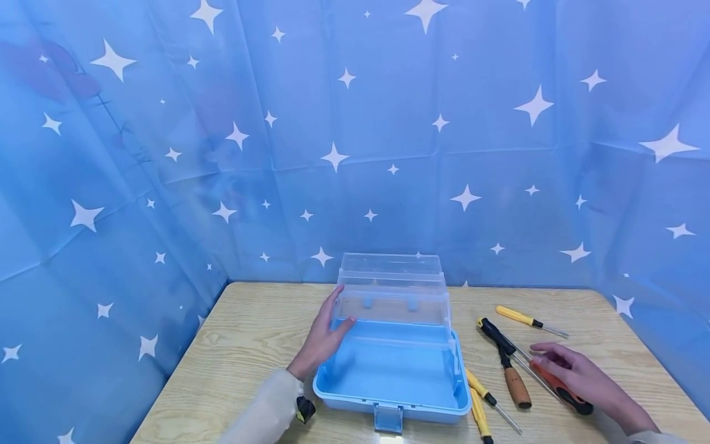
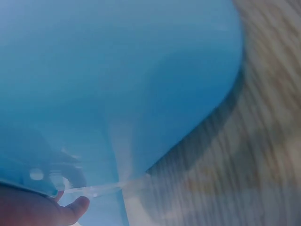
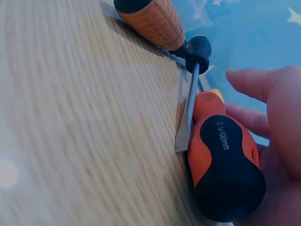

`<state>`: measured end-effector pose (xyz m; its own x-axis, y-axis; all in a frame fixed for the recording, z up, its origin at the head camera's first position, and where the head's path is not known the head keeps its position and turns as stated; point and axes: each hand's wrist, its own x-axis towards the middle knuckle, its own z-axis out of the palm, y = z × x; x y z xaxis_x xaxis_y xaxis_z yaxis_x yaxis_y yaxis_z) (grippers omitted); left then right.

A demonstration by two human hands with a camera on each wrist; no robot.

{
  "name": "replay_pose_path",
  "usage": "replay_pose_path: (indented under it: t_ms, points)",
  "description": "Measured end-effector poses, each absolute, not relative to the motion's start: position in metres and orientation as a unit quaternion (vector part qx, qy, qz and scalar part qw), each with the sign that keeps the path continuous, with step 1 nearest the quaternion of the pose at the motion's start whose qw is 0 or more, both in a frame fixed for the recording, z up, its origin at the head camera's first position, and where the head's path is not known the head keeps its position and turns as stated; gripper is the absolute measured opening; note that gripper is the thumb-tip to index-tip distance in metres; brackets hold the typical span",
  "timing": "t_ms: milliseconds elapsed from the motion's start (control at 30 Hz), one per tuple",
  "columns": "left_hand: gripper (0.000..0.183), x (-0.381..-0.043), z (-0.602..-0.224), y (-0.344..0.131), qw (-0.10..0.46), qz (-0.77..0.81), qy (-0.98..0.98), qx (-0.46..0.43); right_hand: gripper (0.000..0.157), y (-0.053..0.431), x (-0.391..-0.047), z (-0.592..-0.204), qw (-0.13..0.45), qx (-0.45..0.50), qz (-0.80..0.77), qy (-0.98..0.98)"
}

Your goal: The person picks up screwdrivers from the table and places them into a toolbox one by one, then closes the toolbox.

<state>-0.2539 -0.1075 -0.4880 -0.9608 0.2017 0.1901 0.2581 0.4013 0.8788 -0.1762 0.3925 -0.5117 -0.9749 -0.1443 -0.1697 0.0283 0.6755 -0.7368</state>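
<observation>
A light blue toolbox (image 1: 388,364) stands on the table with its clear lid (image 1: 394,277) raised at the back. At its left side, my left hand (image 1: 324,342) holds the lid's edge, thumb on the inner side and fingers along the outside. My right hand (image 1: 582,376) is over a red and black screwdriver (image 3: 225,160), its fingers loosely spread along the far side of the handle. Beside that handle lies the flat tip of a black-handled screwdriver (image 1: 496,337). A brown-handled tool (image 1: 517,387) lies between the box and my right hand.
A yellow screwdriver (image 1: 516,316) lies behind my right hand. Two more yellow-handled screwdrivers, one of them a yellow screwdriver (image 1: 479,385) against the box, lie along its right side. A blue star-patterned curtain (image 1: 388,123) hangs behind the wooden table (image 1: 249,327).
</observation>
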Motion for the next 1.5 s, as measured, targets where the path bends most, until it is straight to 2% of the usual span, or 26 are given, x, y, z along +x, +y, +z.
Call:
replay_pose_path:
  t_ms: [533,1233,1500]
  points:
    - [0.061,-0.256,-0.494,-0.102,0.059,-0.5,-0.857,-0.109,0.05,0.394,-0.178,-0.526,0.094,-0.059,-0.444,0.889]
    - [0.061,-0.252,-0.494,-0.1,0.077,-0.497,-0.858,-0.102,0.048,0.396,-0.179,-0.525,0.081,-0.024,-0.444,0.892]
    - [0.061,-0.252,-0.495,-0.099,0.075,-0.493,-0.861,-0.098,0.056,0.396,-0.177,-0.519,0.085,-0.004,-0.42,0.904]
